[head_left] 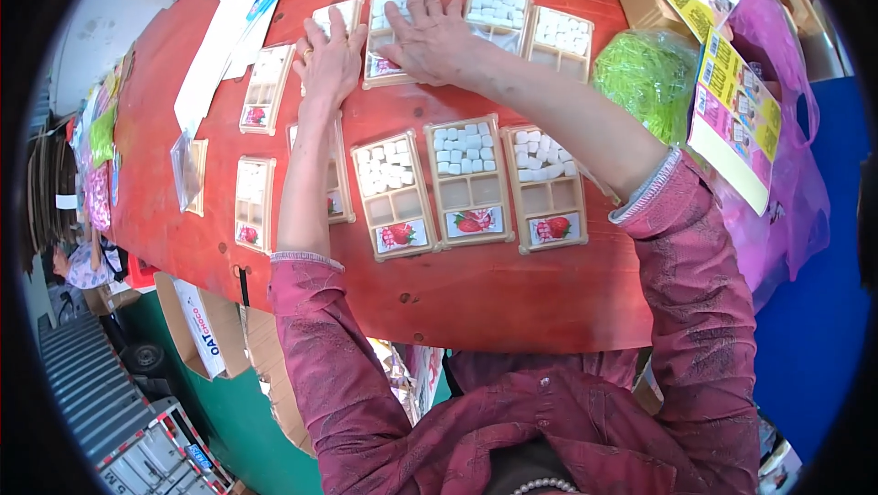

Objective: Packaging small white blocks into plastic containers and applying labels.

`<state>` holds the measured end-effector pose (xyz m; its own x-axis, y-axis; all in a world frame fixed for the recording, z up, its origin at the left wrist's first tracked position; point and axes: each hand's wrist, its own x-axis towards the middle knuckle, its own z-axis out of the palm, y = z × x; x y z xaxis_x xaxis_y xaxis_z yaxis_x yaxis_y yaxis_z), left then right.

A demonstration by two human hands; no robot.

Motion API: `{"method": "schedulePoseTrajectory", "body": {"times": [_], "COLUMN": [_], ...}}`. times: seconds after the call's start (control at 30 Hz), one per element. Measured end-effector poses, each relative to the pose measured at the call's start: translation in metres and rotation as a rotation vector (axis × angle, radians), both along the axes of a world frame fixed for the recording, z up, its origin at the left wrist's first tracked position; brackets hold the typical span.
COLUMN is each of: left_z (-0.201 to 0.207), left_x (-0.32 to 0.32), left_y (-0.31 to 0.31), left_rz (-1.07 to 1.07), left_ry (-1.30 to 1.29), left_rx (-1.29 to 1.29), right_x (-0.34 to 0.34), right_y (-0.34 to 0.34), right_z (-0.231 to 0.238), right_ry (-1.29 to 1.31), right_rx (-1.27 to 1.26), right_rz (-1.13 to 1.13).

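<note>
At the far side of the red table, my left hand [331, 63] lies over one beige compartment tray [320, 16], its fingers stretched out and partly covering it. My right hand [430, 40] is spread flat over the neighbouring tray [378, 6]; whether it presses on it I cannot tell. Both trays hold small white block-shaped pieces. Nearer to me stand three similar trays in a row: a left one [395, 203], a middle one [471, 191] and a right one [547, 195]. Each has white pieces at its far end, bare middle compartments and a strawberry-picture card at the near end.
More filled trays stand at far right, such as one tray [574, 63], and at left, such as another [255, 186]. Green shredded filler [643, 79] in clear plastic, printed yellow-pink sheets [737, 120] and a purple bag [777, 212] crowd the right. White papers [212, 70] lie far left.
</note>
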<state>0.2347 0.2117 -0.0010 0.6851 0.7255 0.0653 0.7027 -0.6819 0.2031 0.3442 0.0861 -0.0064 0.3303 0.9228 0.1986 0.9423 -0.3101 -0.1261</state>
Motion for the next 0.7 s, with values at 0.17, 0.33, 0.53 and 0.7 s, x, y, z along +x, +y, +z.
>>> {"method": "schedulePoseTrajectory", "body": {"times": [0.17,0.33,0.53,0.7], "left_z": [0.000,0.002,0.000,-0.001], "left_x": [0.003,0.001,0.003,-0.012], "left_y": [0.001,0.001,0.004,0.013], "left_rz": [-0.004,-0.039,-0.071,-0.045], "left_ry": [-0.013,-0.030,-0.042,-0.127], "left_rx": [-0.041,-0.058,-0.039,-0.065], "right_x": [-0.006,-0.011,-0.006,-0.007], "right_y": [0.007,0.010,0.007,-0.007], "right_z": [-0.006,-0.004,0.002,0.040], "right_ry": [0.048,0.036,0.083,0.042], "right_rx": [0.067,0.038,0.020,-0.139], "right_rz": [-0.002,-0.032,-0.031,0.096]}}
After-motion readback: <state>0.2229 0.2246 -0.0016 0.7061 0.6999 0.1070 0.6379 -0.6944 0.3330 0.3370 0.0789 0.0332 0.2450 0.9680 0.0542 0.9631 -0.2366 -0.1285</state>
